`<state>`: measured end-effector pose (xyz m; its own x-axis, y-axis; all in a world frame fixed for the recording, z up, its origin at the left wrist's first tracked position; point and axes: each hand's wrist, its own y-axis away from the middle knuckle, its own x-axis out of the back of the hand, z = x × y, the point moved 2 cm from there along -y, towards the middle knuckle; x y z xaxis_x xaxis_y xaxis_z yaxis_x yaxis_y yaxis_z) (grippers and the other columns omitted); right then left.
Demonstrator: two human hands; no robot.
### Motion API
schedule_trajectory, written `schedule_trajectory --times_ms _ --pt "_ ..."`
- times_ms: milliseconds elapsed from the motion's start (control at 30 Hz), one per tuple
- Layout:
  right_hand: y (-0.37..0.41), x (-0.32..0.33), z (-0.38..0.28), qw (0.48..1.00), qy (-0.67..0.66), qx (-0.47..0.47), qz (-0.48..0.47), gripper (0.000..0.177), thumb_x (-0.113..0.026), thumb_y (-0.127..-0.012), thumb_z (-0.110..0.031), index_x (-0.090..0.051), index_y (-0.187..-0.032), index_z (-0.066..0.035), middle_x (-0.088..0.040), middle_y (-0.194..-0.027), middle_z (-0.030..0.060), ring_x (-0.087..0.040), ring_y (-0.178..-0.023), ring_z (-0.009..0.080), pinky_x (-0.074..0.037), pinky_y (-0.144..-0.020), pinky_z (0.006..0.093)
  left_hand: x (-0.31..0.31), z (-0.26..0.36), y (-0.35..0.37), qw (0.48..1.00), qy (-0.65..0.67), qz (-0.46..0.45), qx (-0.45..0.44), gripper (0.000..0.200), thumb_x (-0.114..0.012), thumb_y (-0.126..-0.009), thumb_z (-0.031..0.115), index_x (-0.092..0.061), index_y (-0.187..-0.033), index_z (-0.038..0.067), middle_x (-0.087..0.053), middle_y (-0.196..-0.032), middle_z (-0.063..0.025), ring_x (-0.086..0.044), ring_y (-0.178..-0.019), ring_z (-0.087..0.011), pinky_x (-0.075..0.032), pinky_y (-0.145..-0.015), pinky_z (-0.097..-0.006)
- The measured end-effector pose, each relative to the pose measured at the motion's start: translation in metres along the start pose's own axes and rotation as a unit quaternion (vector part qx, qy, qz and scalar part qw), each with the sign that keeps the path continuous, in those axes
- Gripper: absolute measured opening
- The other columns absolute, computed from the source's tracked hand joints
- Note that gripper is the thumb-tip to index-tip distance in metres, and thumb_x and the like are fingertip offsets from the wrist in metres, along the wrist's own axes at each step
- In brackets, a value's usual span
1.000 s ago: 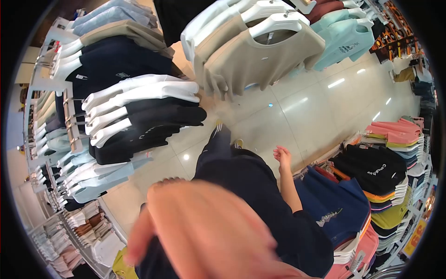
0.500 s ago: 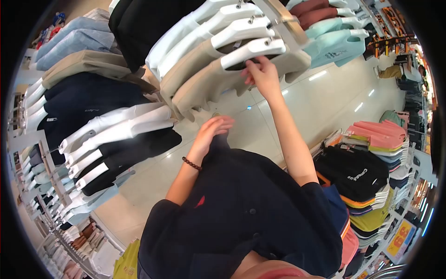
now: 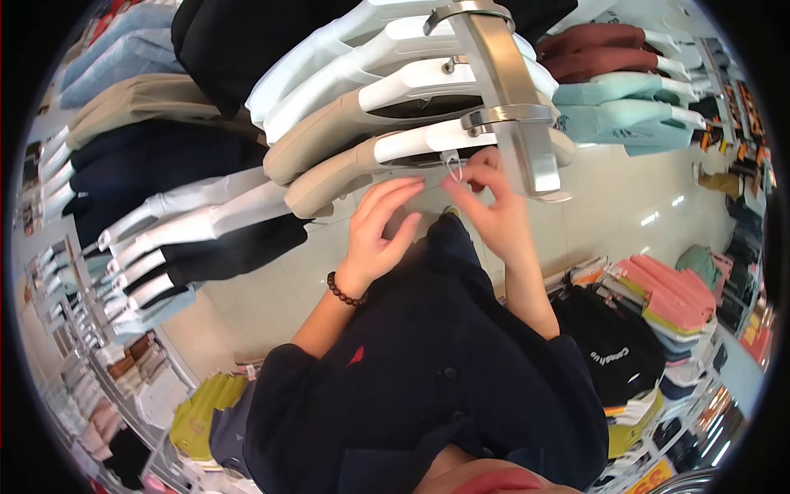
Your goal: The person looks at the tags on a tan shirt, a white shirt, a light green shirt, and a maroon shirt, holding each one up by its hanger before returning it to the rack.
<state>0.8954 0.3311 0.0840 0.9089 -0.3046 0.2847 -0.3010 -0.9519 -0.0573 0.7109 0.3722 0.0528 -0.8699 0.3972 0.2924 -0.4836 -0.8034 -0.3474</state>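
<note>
The front beige shirt [image 3: 329, 179] hangs on a white hanger [image 3: 403, 146] from a metal display arm [image 3: 506, 82]. At its neckline, my right hand [image 3: 494, 206] has thumb and index finger closed at a small white loop [image 3: 454, 168], which looks like a tag string. My left hand [image 3: 383, 226] is just below the shirt's hem side, thumb and fingers apart, holding nothing. A dark beaded bracelet [image 3: 346, 290] circles the left wrist. Behind the front shirt hangs a second beige shirt [image 3: 309, 148], then white ones [image 3: 304, 78].
To the left, a rack holds navy shirts [image 3: 164, 169], white shirts [image 3: 239, 210] and black shirts [image 3: 239, 245]. Mint shirts [image 3: 621, 119] and maroon shirts [image 3: 592, 41] hang at upper right. A rack with a black shirt [image 3: 609, 337] and pink shirts [image 3: 666, 288] stands at lower right.
The view has come nearer the display arm. My right hand has gone from the shirt's collar to the white loop, and my left hand has risen closer to the right one.
</note>
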Motion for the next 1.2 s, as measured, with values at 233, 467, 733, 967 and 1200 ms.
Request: schedule_trajectory --times_ms 233,467,733,967,1200 --pt "0.016 0.044 -0.005 0.956 -0.192 0.021 -0.221 0.031 -0.064 -0.086 -0.007 -0.064 -0.117 -0.005 -0.052 -0.132 0.0128 -0.049 -0.125 0.027 -0.035 -0.108 0.0382 -0.057 0.011 -0.004 0.987 -0.139 0.08 0.035 0.054 -0.076 -0.071 0.005 -0.061 -0.123 0.004 -0.062 -0.123 -0.0158 -0.058 -0.111 -0.0328 -0.046 -0.096 -0.041" --pt "0.025 0.078 0.012 0.91 -0.335 -0.007 -0.246 0.037 -0.064 -0.086 -0.004 -0.062 -0.123 -0.003 -0.057 -0.131 0.0113 -0.051 -0.126 0.0226 -0.035 -0.109 0.0371 -0.079 0.032 -0.007 0.958 -0.259 0.113 -0.056 0.021 -0.077 -0.073 0.005 -0.07 -0.093 0.006 -0.07 -0.105 -0.0055 -0.06 -0.099 -0.0283 -0.047 -0.086 -0.0386" --pt "0.042 0.098 0.036 0.95 -0.222 0.036 -0.218 0.033 -0.068 -0.089 -0.006 -0.062 -0.121 -0.001 -0.069 -0.105 0.0068 -0.063 -0.092 0.0141 -0.05 -0.086 0.0301 -0.092 0.087 0.019 0.968 -0.066 0.236 0.046 0.01 -0.074 -0.083 0.002 -0.069 -0.091 0.001 -0.069 -0.088 -0.007 -0.062 -0.079 -0.0132 -0.048 -0.07 -0.0269" --pt "0.072 0.078 0.074 0.878 -0.322 -0.162 -0.316 0.017 -0.065 -0.095 -0.013 -0.065 -0.105 0.001 -0.068 -0.088 0.0024 -0.059 -0.078 0.0061 -0.046 -0.069 0.0233 -0.122 0.072 0.054 0.875 0.283 0.26 0.295 0.022 -0.058 -0.1 0.015 -0.065 -0.109 -0.003 -0.071 -0.1 -0.0077 -0.067 -0.086 -0.0109 -0.054 -0.075 -0.0261" --pt "0.06 0.086 0.102 0.963 -0.198 -0.054 -0.172 0.024 -0.068 -0.092 -0.015 -0.065 -0.109 0.0 -0.066 -0.095 0.004 -0.061 -0.086 0.0128 -0.048 -0.078 0.0268 -0.128 0.04 0.077 0.802 0.411 0.233 0.366 0.028 -0.054 -0.101 0.017 -0.062 -0.117 -0.005 -0.069 -0.109 -0.0116 -0.067 -0.099 -0.0165 -0.052 -0.088 -0.0311"
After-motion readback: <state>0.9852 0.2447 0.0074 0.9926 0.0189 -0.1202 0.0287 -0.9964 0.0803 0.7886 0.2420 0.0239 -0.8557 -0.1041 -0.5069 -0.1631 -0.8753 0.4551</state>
